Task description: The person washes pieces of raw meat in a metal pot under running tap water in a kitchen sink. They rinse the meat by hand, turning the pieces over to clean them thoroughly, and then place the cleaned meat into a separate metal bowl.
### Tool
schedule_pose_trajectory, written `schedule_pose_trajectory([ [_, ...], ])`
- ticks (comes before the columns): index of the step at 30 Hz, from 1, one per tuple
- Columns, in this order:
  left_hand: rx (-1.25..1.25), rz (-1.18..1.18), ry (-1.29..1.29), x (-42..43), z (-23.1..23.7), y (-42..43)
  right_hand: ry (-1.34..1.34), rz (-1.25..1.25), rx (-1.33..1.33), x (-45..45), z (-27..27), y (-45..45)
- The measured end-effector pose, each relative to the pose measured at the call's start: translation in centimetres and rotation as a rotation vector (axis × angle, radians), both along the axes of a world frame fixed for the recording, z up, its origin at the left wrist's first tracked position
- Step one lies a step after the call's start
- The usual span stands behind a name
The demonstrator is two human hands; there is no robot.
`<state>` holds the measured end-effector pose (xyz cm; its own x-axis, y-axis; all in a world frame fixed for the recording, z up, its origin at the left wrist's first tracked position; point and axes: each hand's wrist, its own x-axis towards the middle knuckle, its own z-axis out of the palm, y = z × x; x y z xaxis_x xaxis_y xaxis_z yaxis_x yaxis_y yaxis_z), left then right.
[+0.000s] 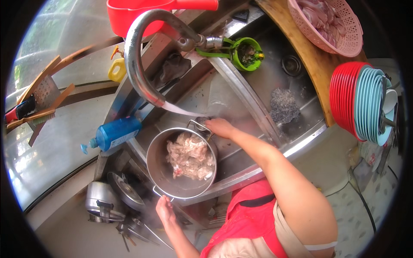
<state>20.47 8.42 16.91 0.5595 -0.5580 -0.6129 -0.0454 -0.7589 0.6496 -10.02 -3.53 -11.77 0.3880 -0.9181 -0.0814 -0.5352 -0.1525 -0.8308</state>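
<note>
A deep steel pot (153, 151) with pale cooked meat (190, 154) in it rests at the left basin of a double steel sink (232, 100). My right hand (221, 128) is closed around the pot's far wire handle. At the near handle is my left hand (165, 208), its fingers curled against the wire; the grip is partly hidden. A curved metal faucet (132, 54) sends a stream of water into the basin just beyond my right hand. Faint steam hangs around the pot. A drain fitting (202, 122) shows beside the far handle.
A blue pump bottle (119, 133) lies by the sink's left edge. A green strainer cup (246, 54) and a steel scourer (284, 105) are in the right basin. Beyond, a pink basket (347, 32) of raw meat stands on a wooden board (309, 64), near stacked red and blue bowls (364, 103).
</note>
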Motion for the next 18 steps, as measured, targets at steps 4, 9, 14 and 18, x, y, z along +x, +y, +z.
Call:
schedule_pose_trajectory([
  [4, -0.021, -0.016, 0.020, -0.1, 0.1, -0.2, -0.115, -0.350, 0.117, 1.5, 0.1, -1.1],
  [9, 0.013, -0.005, -0.003, -0.3, 0.2, -0.3, -0.191, -0.437, -0.079, 3.3, -3.3, -1.4],
  [14, 0.016, 0.015, -0.003, -0.3, 0.1, -0.2, -0.032, -0.087, 0.002, 3.4, -4.3, -0.3],
  [18, 0.022, -0.008, 0.005, 0.3, 0.1, -0.1, -0.111, -0.222, 0.089, 4.0, -5.1, -0.1],
])
